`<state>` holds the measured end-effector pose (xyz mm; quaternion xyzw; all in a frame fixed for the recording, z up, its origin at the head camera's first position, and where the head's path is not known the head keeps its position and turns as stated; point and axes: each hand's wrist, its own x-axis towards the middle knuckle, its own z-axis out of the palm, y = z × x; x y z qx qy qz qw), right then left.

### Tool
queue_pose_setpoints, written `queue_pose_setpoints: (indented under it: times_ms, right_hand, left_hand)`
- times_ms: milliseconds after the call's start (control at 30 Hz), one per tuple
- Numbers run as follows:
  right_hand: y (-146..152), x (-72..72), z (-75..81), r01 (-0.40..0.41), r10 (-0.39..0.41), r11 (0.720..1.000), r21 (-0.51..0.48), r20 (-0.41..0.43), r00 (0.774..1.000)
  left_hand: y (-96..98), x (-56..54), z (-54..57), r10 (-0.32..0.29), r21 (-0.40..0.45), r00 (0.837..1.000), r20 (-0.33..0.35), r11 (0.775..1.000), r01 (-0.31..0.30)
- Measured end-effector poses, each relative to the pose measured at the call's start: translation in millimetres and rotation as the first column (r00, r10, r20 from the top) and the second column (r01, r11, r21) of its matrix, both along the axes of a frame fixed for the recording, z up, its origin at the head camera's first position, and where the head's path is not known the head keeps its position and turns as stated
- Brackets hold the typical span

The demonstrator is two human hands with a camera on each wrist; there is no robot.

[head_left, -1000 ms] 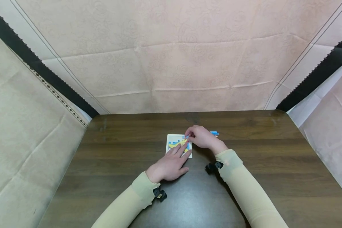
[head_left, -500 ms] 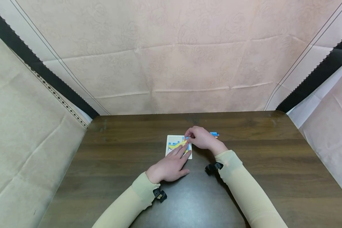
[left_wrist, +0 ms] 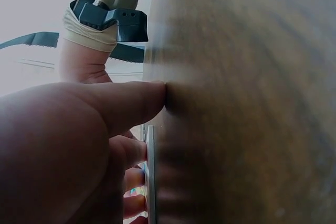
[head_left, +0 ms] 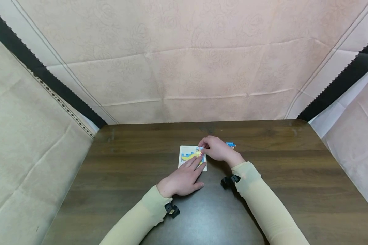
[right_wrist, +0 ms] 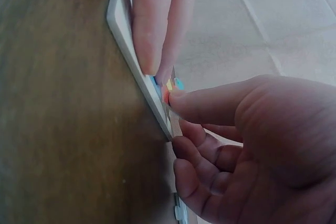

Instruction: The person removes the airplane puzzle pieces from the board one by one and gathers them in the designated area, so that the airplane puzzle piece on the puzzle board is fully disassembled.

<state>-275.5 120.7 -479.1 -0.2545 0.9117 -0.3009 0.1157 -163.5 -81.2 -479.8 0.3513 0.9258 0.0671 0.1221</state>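
Observation:
A small jigsaw puzzle board [head_left: 188, 148] with a white frame and a blue and yellow picture lies on the table. My left hand [head_left: 181, 177] spreads over its lower part, fingers straight, fingertips on the picture. At the board's upper right corner, my right hand [head_left: 216, 148] pinches a puzzle piece [right_wrist: 166, 95] between thumb and forefinger. Red and yellow show on that piece in the right wrist view, where it sits right by the left fingertips. Most of the piece is hidden by the fingers. In the left wrist view, the board's edge [left_wrist: 151, 174] runs beside the left fingers.
Just right of the board, partly behind the right hand, lie blue puzzle pieces [head_left: 231, 144]. The dark wooden table [head_left: 135, 146] ends at a pale cloth backdrop [head_left: 184, 68]. A small black camera [head_left: 172, 209] is strapped to the left wrist, another [head_left: 230, 180] to the right.
Both hands stay nearly in place on the board. The right fingertips shift very slightly at the upper right corner, and a little more of the picture shows beside them.

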Motion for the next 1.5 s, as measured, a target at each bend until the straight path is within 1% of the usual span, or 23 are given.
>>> queue_pose_setpoints:
  times_ms: [200, 400, 567, 700, 833, 933, 1267, 1500]
  right_hand:
    - [0.3, 0.7, 1.4, 0.006, -0.006, 1.000, -0.027, 0.016, 1.000]
    - [0.5, 0.7, -0.6, 0.006, -0.004, 0.999, -0.044, 0.041, 0.999]
    - [0.1, -0.1, -0.7, 0.017, -0.014, 0.998, -0.056, 0.041, 0.999]
    - [-0.3, -0.8, -2.0, 0.017, -0.016, 0.999, -0.045, 0.034, 0.999]
    - [-0.5, -1.1, -3.5, 0.016, -0.015, 1.000, -0.023, 0.022, 1.000]
    - [-0.9, -1.3, -3.1, 0.014, -0.013, 1.000, -0.015, 0.013, 1.000]
    - [0.2, -0.1, -0.1, -0.001, 0.000, 0.998, -0.061, -0.005, 1.000]
    - [-0.5, 0.3, 0.4, -0.021, 0.020, 0.999, -0.048, -0.020, 1.000]
  left_hand:
    - [0.7, -0.3, -0.9, 0.000, -0.030, 1.000, -0.022, 1.000, -0.001]
    - [0.3, 0.2, -3.3, 0.003, -0.037, 1.000, 0.003, 0.999, -0.003]
    - [0.1, -0.4, -2.7, 0.001, -0.031, 1.000, -0.004, 1.000, -0.001]
    - [-0.6, -0.2, -1.7, -0.003, -0.017, 1.000, -0.002, 1.000, 0.003]
    - [-1.5, -0.4, -1.9, 0.008, -0.002, 1.000, 0.025, 1.000, -0.008]
    - [-2.0, -1.0, -1.8, 0.014, 0.003, 0.999, 0.033, 1.000, -0.015]
    - [-1.7, -1.5, -2.6, 0.007, 0.004, 1.000, 0.011, 1.000, -0.007]
    - [-2.3, -1.4, -1.7, 0.005, 0.003, 1.000, 0.009, 1.000, -0.005]
